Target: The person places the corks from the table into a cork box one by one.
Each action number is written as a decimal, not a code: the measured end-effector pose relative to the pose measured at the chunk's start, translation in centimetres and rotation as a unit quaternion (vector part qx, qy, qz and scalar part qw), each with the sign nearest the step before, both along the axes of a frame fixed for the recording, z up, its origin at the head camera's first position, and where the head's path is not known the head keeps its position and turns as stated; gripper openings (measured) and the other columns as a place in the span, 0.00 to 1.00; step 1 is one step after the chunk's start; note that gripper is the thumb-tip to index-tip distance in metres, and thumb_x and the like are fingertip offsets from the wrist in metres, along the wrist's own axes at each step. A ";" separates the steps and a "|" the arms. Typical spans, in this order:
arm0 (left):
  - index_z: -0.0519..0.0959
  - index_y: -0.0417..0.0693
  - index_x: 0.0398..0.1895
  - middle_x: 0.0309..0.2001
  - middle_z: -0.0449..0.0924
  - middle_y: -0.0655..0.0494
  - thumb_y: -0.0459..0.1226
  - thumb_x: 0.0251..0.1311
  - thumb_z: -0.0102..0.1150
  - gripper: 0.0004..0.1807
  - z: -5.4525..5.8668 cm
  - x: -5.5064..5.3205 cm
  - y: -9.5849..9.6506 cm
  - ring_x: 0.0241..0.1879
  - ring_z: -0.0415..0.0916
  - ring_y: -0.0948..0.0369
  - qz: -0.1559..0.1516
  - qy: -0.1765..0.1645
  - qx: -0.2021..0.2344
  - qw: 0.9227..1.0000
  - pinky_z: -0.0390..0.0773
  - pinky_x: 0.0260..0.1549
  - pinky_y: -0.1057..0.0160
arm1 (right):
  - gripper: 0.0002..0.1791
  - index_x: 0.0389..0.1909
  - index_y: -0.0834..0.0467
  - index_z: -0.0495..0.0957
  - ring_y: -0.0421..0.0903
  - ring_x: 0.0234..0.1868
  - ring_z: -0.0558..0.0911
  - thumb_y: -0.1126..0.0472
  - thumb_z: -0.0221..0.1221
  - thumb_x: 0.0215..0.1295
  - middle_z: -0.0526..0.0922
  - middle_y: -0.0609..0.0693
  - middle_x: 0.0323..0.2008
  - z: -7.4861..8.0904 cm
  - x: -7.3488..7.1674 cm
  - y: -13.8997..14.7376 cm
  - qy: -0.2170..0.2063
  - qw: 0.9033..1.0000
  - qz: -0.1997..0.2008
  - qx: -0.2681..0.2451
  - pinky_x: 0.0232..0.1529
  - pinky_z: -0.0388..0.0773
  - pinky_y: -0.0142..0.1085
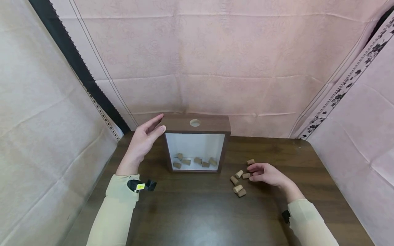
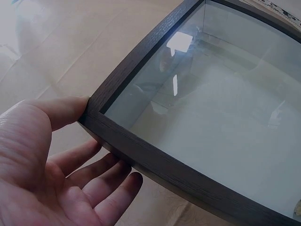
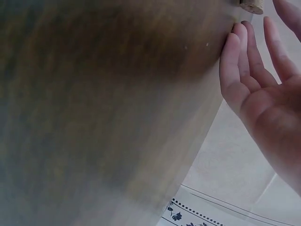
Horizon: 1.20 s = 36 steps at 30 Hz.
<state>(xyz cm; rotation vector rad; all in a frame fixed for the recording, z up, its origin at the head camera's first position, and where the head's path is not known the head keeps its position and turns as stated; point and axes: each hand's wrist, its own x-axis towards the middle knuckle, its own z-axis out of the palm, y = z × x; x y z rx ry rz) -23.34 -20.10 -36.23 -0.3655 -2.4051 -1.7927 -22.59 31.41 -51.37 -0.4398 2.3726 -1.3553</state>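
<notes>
A shallow dark-wood box [image 1: 227, 150] with a clear front and a round hole [image 1: 195, 122] in its top stands upright on the table. Several corks [image 1: 198, 160] lie inside on its floor. My left hand [image 1: 144, 138] holds the box at its upper left corner; in the left wrist view the thumb [image 2: 70, 112] lies against the frame's corner and the fingers reach round the side. To the right of the box, my right hand [image 1: 267, 174] hovers low with loosely bent fingers, fingertips beside a cork [image 1: 246, 176]. Another cork [image 3: 253, 5] shows beyond the fingers in the right wrist view.
More loose corks [image 1: 238, 189] are scattered on the dark wooden table [image 1: 191, 208] between the box and my right hand. Pale cloth [image 1: 227, 68] hangs behind the table and on both sides, close behind the box.
</notes>
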 end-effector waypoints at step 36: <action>0.69 0.58 0.82 0.81 0.65 0.58 0.50 0.76 0.64 0.34 0.2 0.0 0.0 0.80 0.61 0.56 -0.002 -0.009 0.004 1.000 0.63 0.77 0.46 | 0.15 0.50 0.59 0.86 0.51 0.50 0.84 0.63 0.75 0.64 0.86 0.50 0.46 -0.2 0.1 -1.5 0.057 0.990 -0.013 0.130 0.53 0.82 0.50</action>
